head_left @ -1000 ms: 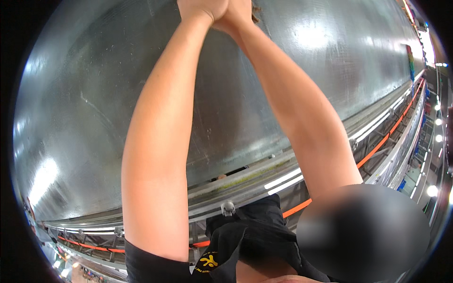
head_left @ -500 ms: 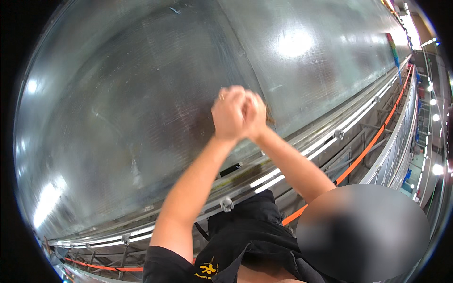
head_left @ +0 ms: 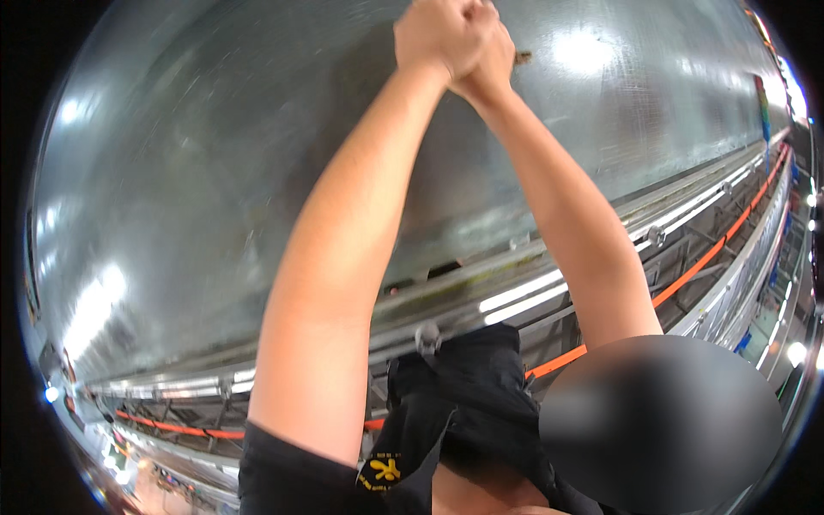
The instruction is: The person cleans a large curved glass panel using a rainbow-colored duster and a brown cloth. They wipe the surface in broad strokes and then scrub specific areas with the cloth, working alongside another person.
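At the top of the view my left hand (head_left: 436, 39) and my right hand (head_left: 491, 67) are pressed together, fingers closed around each other. Whether anything is between them is hidden. Both forearms stretch forward over a wide, smooth grey sheet-like surface (head_left: 215, 172) with scratches and glare. Beside my right hand lies a small brownish piece or stain (head_left: 522, 57), too blurred to name.
Along the near edge run metal rails (head_left: 524, 292) with round knobs (head_left: 427, 337). A small black strip (head_left: 445, 269) lies by this edge. Below the rails stretches an orange line (head_left: 704, 260). A multicoloured cloth-like piece (head_left: 762, 107) is at the far right.
Both joined hands have moved away from me, up to the picture's top edge, and my arms are straighter. The view has shifted slightly, with the rails now a little farther right.
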Motion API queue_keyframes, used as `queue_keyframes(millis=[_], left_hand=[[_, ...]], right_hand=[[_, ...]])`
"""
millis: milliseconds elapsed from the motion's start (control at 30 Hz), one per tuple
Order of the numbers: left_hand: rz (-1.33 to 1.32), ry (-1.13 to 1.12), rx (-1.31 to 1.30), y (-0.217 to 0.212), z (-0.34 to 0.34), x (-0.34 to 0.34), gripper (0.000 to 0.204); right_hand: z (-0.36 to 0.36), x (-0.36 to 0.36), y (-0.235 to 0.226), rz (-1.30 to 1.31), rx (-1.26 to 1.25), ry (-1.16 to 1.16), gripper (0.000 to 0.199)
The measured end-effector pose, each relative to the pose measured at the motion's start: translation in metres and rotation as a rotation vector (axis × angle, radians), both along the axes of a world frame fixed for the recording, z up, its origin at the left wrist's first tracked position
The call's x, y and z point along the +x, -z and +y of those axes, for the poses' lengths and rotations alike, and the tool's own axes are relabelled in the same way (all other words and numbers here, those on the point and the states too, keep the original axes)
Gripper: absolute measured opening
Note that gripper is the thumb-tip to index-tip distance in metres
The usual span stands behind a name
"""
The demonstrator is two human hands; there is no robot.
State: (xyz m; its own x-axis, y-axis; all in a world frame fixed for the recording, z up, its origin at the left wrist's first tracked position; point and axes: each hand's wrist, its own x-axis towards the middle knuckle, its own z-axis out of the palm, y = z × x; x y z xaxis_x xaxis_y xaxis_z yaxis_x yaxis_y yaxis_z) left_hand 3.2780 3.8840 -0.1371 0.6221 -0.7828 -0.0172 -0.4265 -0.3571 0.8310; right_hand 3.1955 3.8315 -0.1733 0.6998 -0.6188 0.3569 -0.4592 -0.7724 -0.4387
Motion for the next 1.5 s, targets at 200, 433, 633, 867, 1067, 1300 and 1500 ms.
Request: queue_keyframes(millis=[200, 433, 633, 867, 1067, 1300, 1500], left_hand=[[-0.144, -0.159, -0.401, 0.0, 0.207, -0.103, 0.015], [-0.186, -0.285, -0.439, 0.007, 0.209, -0.023, 0.012], [-0.189, -0.342, -0.323, 0.024, 0.081, 0.217, 0.036], [-0.325, -0.407, -0.253, 0.03, 0.08, 0.235, 0.042], [-0.152, -0.359, -0.305, 0.014, 0.2, 0.081, 0.03], [-0.157, -0.395, -0.265, -0.005, 0.318, -0.104, 0.013], [-0.185, -0.288, -0.41, 0.012, 0.263, 0.031, 0.012]], right_hand=[[0.187, -0.098, -0.012, -0.045, 0.318, -0.269, 0.01], [0.175, -0.009, 0.003, -0.12, 0.074, -0.511, 0.015], [0.052, 0.236, 0.014, -0.135, -0.06, -0.418, 0.036], [0.067, 0.242, 0.032, -0.022, -0.095, -0.352, 0.038], [0.173, 0.103, 0.006, -0.147, 0.067, -0.433, 0.024], [0.28, -0.088, 0.001, 0.055, 0.18, -0.584, 0.012], [0.226, 0.044, 0.012, -0.162, 0.1, -0.543, 0.016]])
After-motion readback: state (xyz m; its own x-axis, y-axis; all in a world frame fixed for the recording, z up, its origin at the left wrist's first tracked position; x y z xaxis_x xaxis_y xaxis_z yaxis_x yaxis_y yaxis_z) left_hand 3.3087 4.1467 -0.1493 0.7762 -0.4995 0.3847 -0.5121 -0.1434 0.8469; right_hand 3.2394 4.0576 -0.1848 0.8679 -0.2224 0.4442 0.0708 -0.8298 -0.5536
